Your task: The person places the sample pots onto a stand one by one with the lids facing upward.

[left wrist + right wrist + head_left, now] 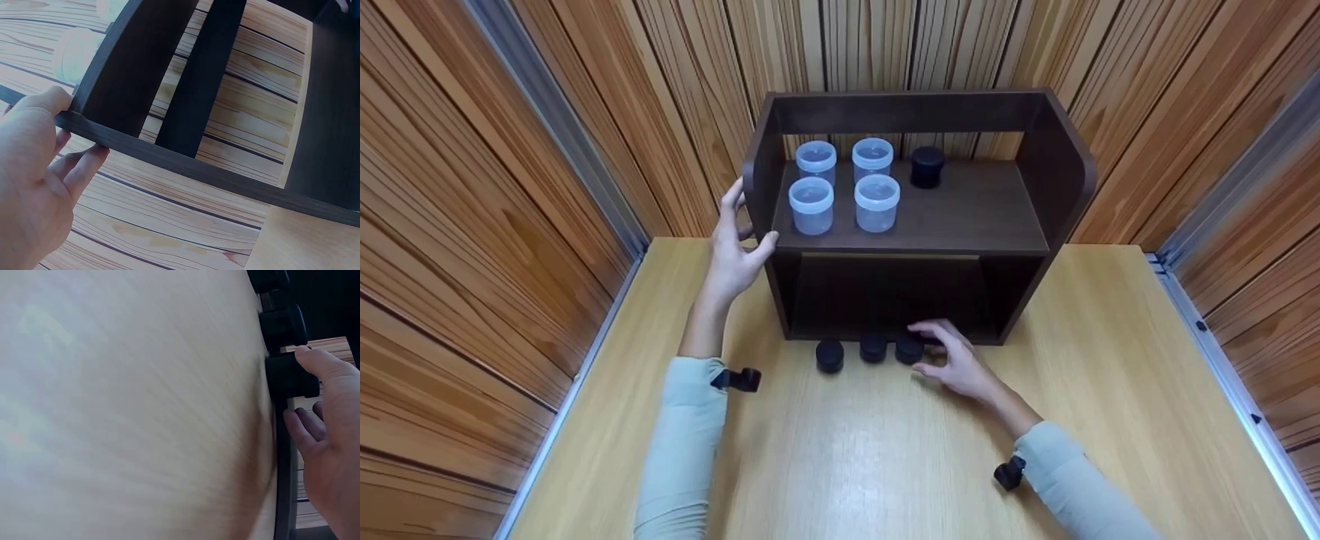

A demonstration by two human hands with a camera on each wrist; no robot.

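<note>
In the head view my left hand (735,259) grips the left side panel of a dark brown shelf (997,217), thumb at its front edge. The left wrist view shows the fingers (84,169) behind that panel. Around the rightmost of three small black jars (909,349) in front of the shelf, my right hand (956,364) spreads thumb and fingers. In the right wrist view the thumb overlaps the lid edge of this black jar (289,377), while the fingers (301,430) sit apart from its side. The middle jar (873,349) and left jar (829,356) stand beside it.
Several translucent jars (876,206) stand in two rows on the left of the upper shelf board (967,217). Right of them is another black jar (927,166). Wood-panelled walls (870,45) enclose the light wooden table (840,465).
</note>
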